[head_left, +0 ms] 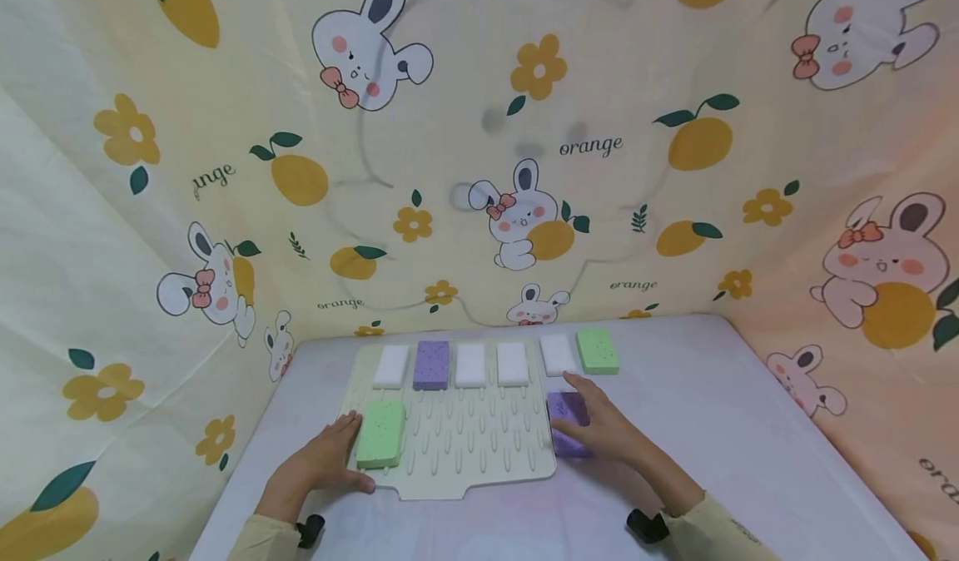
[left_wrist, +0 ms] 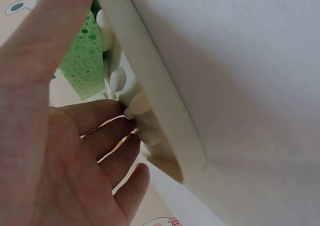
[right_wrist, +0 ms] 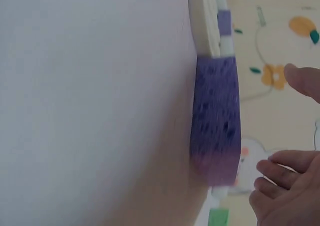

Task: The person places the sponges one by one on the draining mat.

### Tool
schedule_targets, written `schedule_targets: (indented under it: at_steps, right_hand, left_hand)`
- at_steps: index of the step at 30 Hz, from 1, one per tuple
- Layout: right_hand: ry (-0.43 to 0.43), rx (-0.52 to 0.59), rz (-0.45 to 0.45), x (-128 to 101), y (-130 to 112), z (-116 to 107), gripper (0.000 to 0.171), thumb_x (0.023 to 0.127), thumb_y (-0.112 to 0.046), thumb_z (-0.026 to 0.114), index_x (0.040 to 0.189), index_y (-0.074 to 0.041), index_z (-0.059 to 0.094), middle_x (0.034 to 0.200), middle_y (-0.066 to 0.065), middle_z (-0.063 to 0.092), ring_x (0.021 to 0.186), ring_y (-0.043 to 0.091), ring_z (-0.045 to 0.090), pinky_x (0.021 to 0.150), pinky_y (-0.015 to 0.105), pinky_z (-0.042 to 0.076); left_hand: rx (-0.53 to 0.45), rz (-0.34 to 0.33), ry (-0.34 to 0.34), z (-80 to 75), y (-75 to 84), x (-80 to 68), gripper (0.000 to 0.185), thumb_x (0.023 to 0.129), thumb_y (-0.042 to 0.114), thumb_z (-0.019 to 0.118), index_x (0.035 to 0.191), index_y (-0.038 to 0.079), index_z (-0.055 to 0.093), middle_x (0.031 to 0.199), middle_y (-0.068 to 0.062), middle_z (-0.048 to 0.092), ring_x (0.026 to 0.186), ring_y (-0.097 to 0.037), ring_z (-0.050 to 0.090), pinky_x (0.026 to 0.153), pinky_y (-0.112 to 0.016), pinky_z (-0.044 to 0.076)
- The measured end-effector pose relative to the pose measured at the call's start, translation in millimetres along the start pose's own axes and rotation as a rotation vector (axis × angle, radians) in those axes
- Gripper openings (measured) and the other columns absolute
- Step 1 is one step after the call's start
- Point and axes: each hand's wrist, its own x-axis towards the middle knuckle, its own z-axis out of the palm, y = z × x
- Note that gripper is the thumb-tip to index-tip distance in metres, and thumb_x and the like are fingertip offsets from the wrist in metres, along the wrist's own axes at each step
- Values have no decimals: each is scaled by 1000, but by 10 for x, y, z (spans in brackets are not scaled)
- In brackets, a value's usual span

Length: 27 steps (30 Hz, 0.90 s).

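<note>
A cream pegged board (head_left: 442,484) lies flat on the table. A green sponge (head_left: 382,434) rests on its near left part. My left hand (head_left: 324,459) is at the board's left edge, thumb toward the near corner; in the left wrist view its loosely bent fingers (left_wrist: 112,138) touch the pegs by the rim. Right of the board a purple sponge (head_left: 563,403) lies on the table, partly hidden by my right hand (head_left: 608,429). That hand is over it with thumb and fingers spread. In the right wrist view, the purple sponge (right_wrist: 215,111) shows apart from the fingers.
Along the board's far side are a white block (head_left: 392,367), a purple sponge (head_left: 431,366) and two more white blocks (head_left: 470,366). Beyond its far right corner lie another white block (head_left: 556,353) and a green sponge (head_left: 597,351). Printed cloth (head_left: 449,128) encloses the table.
</note>
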Motion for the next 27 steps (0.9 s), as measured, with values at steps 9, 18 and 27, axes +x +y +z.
schedule_targets:
  at_steps: [9, 18, 27]
  right_hand:
    - [-45, 12, 46, -94, 182, -183, 100, 96, -47, 80, 168, -1, 28, 171, 32, 27, 157, 57, 23, 123, 77, 25]
    - [-78, 4, 18, -121, 332, -228, 105, 93, -46, 83, 166, 6, 28, 169, 35, 29, 156, 59, 23, 124, 78, 20]
    - [-154, 8, 32, -128, 365, -221, 113, 90, -49, 86, 167, 5, 24, 171, 32, 25, 158, 56, 21, 127, 73, 17]
  left_hand:
    - [-5, 4, 11, -20, 10, -10, 137, 62, 54, 101, 164, -7, 32, 172, -29, 27, 156, -56, 27, 128, -66, 28]
    - [-5, 19, 11, -12, 12, -10, 135, 64, 54, 100, 163, -9, 33, 171, -30, 28, 155, -59, 25, 128, -67, 28]
    - [-4, 11, 12, -21, 41, -29, 136, 63, 53, 100, 163, -9, 33, 171, -30, 28, 155, -59, 24, 128, -68, 28]
